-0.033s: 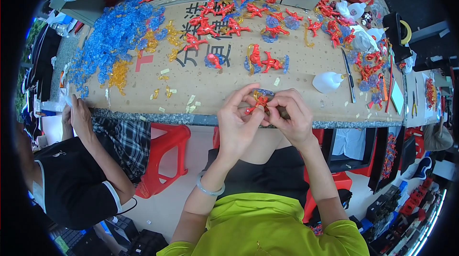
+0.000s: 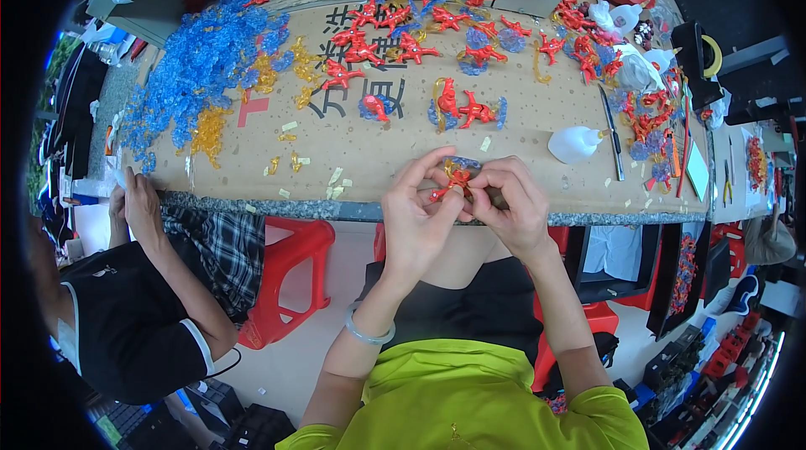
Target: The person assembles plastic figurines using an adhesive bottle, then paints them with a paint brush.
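Observation:
Close to the front edge of the table, my two hands meet around one small red figurine (image 2: 457, 182) with clear blue and amber parts on it. My left hand (image 2: 424, 211) has its fingers curled round the left side, the thumb pressed against it. From the right, the thumb and forefinger of my right hand (image 2: 514, 206) pinch the same figurine. My fingers hide part of it. Just beyond lie a pair of red figurines (image 2: 477, 110) with blue bases and a single red piece (image 2: 378, 107) on blue.
A white squeeze bottle (image 2: 575, 144) lies right of my hands, beside a dark craft knife (image 2: 614, 135). Blue clear parts (image 2: 189, 64) heap at the left, with amber parts (image 2: 210, 133) near them. A co-worker's hand (image 2: 143, 206) is at the left edge. Red stool (image 2: 294, 274) below.

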The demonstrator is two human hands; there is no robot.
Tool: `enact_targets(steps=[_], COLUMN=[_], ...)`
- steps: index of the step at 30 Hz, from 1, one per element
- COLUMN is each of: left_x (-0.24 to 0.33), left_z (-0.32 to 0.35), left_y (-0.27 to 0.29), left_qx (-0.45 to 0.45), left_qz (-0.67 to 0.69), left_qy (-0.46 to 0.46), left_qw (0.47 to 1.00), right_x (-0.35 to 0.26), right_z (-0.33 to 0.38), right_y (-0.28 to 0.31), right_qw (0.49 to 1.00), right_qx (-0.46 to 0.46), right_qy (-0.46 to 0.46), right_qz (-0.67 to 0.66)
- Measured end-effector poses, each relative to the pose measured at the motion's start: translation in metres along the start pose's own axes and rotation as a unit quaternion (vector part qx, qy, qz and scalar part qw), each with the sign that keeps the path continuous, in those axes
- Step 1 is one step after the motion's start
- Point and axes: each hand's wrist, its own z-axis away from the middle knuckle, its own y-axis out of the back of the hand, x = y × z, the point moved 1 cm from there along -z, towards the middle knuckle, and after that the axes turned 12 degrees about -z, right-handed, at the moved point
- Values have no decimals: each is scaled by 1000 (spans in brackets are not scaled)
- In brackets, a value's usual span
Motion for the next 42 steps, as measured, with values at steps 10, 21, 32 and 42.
enact_targets(steps=[10,21,32,42], left_x=[5,4,3,4], left_z=[5,-1,-2,0], left_y=[-1,-2,1,0], left_qx=[-4,3,-2,7], left_qz=[8,7,-10,7], left_qy=[6,23,38,41], left_qw=[1000,1000,999,999], right_x=[-1,-2,1,-2], right_z=[3,6,5,0], right_y=[0,-3,-4,0], right_qw=[999,998,1000,1000], right_qx=[17,37,18,-8], right_qy=[33,-48,-3,18], right_qz=[-1,5,10,2])
